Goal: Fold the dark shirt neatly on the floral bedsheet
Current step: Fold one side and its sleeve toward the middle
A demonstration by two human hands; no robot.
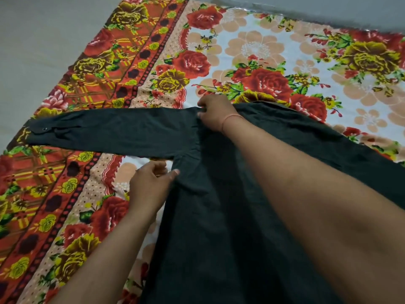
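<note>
The dark shirt [219, 216] lies flat on the floral bedsheet [252, 53], its body running toward me. One long sleeve [109, 130] stretches straight out to the left, with a button at its cuff. The other sleeve runs off to the right under my right forearm. My right hand [215, 115] pinches the cloth at the shoulder where the left sleeve joins. My left hand [151, 185] pinches the shirt's side edge at the armpit, just below that sleeve.
The bedsheet has a red and orange patterned border [92, 69] on the left and a white middle with roses. Grey floor [32, 40] lies beyond the sheet on the left and along the top right.
</note>
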